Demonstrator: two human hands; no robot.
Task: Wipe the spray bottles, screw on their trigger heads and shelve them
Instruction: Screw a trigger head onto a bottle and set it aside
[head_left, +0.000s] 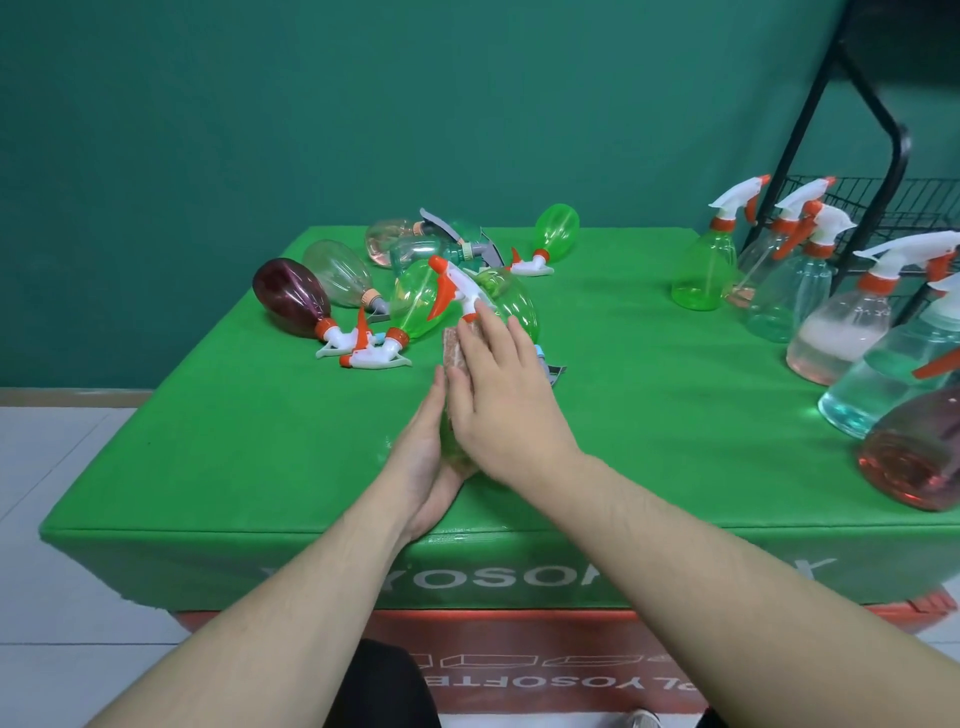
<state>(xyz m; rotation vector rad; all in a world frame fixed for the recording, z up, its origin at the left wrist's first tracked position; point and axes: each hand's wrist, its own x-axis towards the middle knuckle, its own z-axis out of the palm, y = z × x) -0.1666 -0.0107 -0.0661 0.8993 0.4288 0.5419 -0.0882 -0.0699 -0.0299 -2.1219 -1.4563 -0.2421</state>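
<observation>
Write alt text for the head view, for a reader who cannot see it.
Two bare hands hold a green spray bottle over a green table: the left hand cradles it from below while the right hand presses a pinkish cloth against it. More bottles lie in a pile behind; others stand upright at right by a black rack.

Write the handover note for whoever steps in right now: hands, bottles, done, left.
Left hand cradles a green bottle from below. Right hand lies flat on it, pressing a cloth against it.
Pile of lying bottles at table centre, most with trigger heads on.
Upright bottles stand at right beside the black rack, all with heads.
Done: that upright group looks assembled.
Left: finish wiping, work through the pile, shelve everything.
</observation>
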